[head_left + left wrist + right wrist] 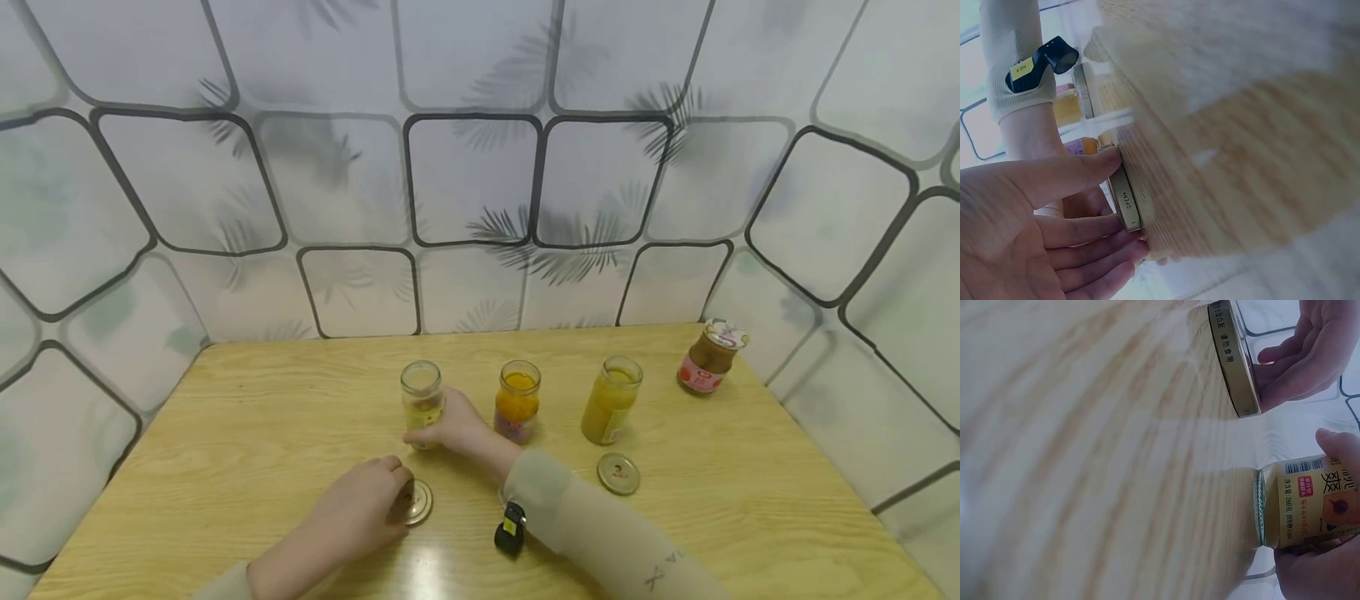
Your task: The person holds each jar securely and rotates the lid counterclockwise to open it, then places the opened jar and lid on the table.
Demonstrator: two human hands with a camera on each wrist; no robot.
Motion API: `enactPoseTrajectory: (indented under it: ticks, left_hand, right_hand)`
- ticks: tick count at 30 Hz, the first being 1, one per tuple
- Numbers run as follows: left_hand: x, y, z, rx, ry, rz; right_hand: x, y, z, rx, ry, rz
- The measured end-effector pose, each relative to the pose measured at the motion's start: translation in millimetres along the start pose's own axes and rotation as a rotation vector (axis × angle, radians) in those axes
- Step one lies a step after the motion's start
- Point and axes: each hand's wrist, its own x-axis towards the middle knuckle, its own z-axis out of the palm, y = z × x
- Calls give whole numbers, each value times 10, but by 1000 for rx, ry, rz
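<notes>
My right hand [467, 427] grips a glass jar [421, 396] with a yellow label, its mouth uncovered and its base on the table. In the right wrist view, the thumb and fingers lie round the labelled jar [1310, 500]. My left hand [352, 504] is at a round gold metal lid [417, 502] lying flat in front of that jar. Seen from the left wrist, thumb and fingers pinch opposite edges of the lid [1124, 200]. The fingers cover part of its top.
Right of the held jar stand an uncovered jar of orange contents [517, 404] and an uncovered jar of yellow contents [611, 404]. Another gold lid [618, 473] lies before the latter. A lidded brown jar [708, 360] stands far right. The patterned wall [472, 292] bounds the wooden table [300, 383].
</notes>
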Motion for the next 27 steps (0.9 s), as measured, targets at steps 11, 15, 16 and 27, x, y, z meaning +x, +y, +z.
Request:
enactPoseTrajectory:
  ticks: [11,15,16,27]
  left_hand:
    - [-33,-11,17,-46,-3,-12]
    - [-26,-11,23,-46,10,-8]
    - [-23,-10,22,-48,13,-9]
    - [13,-10,14,-36,22,-14]
  right_hand:
    - [-8,41,22,-1,7,-10]
    - [-11,44,12,2,7,-9]
    - [-12,44,11,1,7,-9]
    - [-8,3,1,-8,8,-13]
